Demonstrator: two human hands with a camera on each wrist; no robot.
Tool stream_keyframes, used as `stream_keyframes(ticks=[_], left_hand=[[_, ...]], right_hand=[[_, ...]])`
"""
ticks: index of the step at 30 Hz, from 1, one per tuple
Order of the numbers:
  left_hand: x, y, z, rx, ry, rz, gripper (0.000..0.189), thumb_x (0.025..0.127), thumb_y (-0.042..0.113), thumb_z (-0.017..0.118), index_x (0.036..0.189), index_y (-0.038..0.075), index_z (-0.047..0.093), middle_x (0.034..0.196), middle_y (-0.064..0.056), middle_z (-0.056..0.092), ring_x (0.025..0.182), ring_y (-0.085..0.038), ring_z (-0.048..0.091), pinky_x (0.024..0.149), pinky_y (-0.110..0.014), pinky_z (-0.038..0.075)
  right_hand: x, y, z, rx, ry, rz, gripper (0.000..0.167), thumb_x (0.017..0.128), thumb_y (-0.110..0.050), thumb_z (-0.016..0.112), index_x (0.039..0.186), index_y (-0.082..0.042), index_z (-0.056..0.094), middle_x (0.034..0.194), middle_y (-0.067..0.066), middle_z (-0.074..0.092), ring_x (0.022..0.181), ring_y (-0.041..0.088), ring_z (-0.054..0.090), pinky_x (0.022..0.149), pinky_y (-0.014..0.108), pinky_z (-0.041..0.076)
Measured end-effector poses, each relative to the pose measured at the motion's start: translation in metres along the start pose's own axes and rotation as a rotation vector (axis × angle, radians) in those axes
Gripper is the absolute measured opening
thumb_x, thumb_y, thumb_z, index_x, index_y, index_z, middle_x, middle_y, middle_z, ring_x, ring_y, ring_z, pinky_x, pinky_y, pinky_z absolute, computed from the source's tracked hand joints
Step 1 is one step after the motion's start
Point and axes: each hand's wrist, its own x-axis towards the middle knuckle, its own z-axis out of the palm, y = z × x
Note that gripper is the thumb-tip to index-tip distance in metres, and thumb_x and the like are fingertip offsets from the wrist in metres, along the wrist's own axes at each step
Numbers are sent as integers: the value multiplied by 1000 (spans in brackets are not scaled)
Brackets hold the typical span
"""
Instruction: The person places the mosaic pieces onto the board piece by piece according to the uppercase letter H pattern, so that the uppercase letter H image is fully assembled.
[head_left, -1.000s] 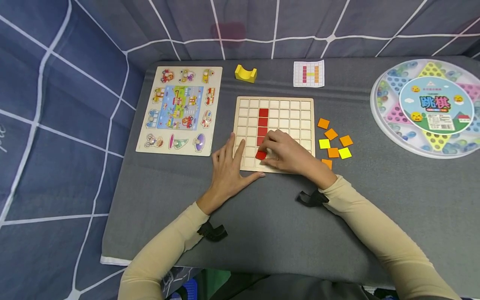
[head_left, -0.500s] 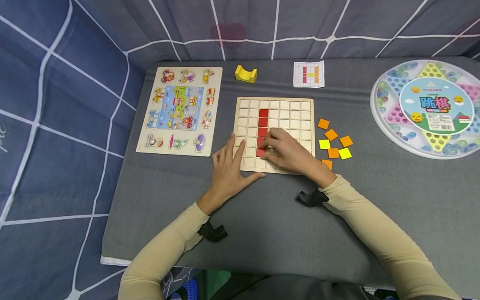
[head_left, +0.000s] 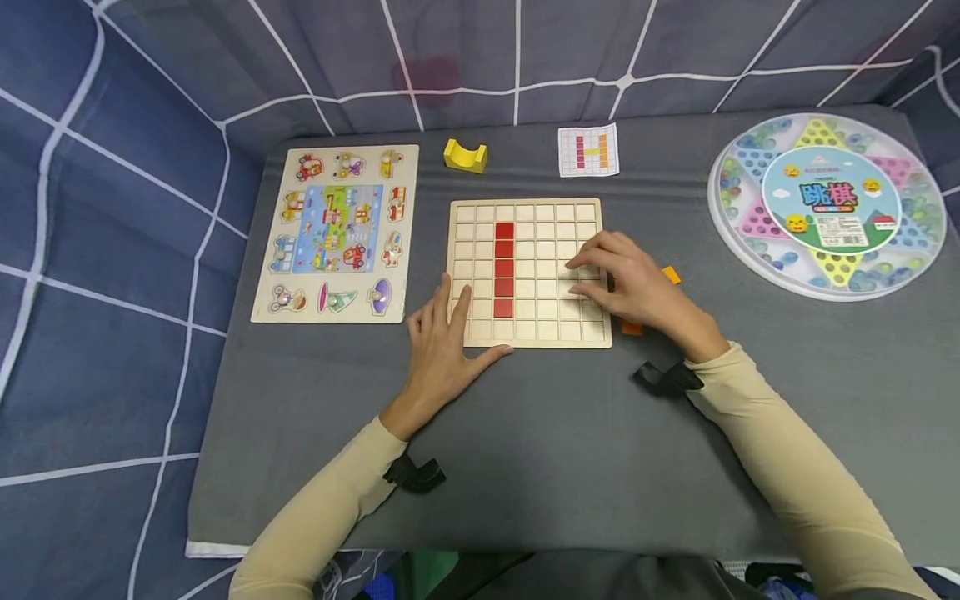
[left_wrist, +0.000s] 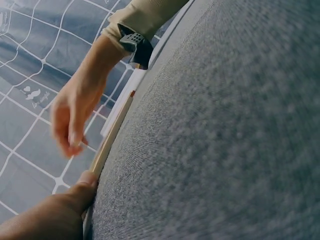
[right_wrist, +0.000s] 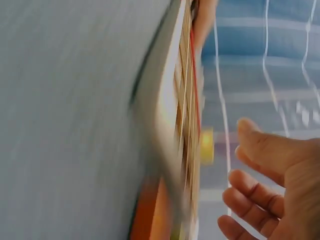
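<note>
both hands are released. left hand (head_left: 438, 346): fingers extended at the left edge of the grid board (head_left: 546, 268), thumb at its near edge. right hand (head_left: 637, 287): positioned at the right side of the board, fingers slightly bent, thumb and fingertips apart, over the right-hand cells. the right wrist view is partly blurred.

the board lies flat on the gray-covered table (head_left: 525, 458), between the hands. five red tiles (head_left: 504, 268) occupy the third column from the left, second through sixth rows, forming one straight line. orange tiles (head_left: 632, 328) lie beside the right edge of the board, partly hidden by the right hand; their number cannot be determined.

beyond the far edge of the board: one notched yellow block (head_left: 465, 157) and, to its right, one printed pattern card (head_left: 588, 152). left of the board: one picture puzzle (head_left: 360, 282). far right: one round game box (head_left: 827, 207). a dark curtain (head_left: 480, 50) with white lines borders the table at the back and left.
</note>
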Motion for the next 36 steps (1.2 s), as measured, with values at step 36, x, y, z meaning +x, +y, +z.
stream_keyframes(ticks=[36], left_hand=[[0, -1, 1, -28, 9, -1, 106, 72, 65, 75, 151, 4, 37, 160, -23, 20, 139, -38, 32, 97, -56, 24]], right_hand=[[-47, 40, -30, -85, -65, 243, 28, 75, -4, 83, 99, -6, 71, 104, 12, 53, 94, 27, 40, 83, 46, 25]])
